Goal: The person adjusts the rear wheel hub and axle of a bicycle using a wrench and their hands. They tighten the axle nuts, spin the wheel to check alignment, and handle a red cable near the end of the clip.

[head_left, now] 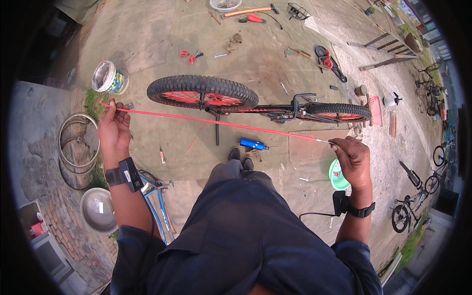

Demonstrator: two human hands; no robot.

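Note:
Between my two raised hands a long red cable housing (216, 121) is stretched across, sloping slightly down to the right. My left hand (113, 132) pinches it near its left end, and a short piece sticks out beyond the fingers. At the other end, my right hand (352, 160) pinches a thin pale tip where the red sleeve stops. Beyond the cable is a bicycle (268, 109) with a knobbly front tyre (236, 92) on the left, red spokes and a smaller-looking wheel on the right. A blue bottle (253, 144) lies on the ground mat below the cable.
A bucket (118, 81) and bare wheel rims (61, 137) are at left, above a metal basin (88, 211) and blue bicycle frame (161, 206). A green basin (337, 182) sits by my right hand. Tools, including a hand pump (250, 11), lie farther off.

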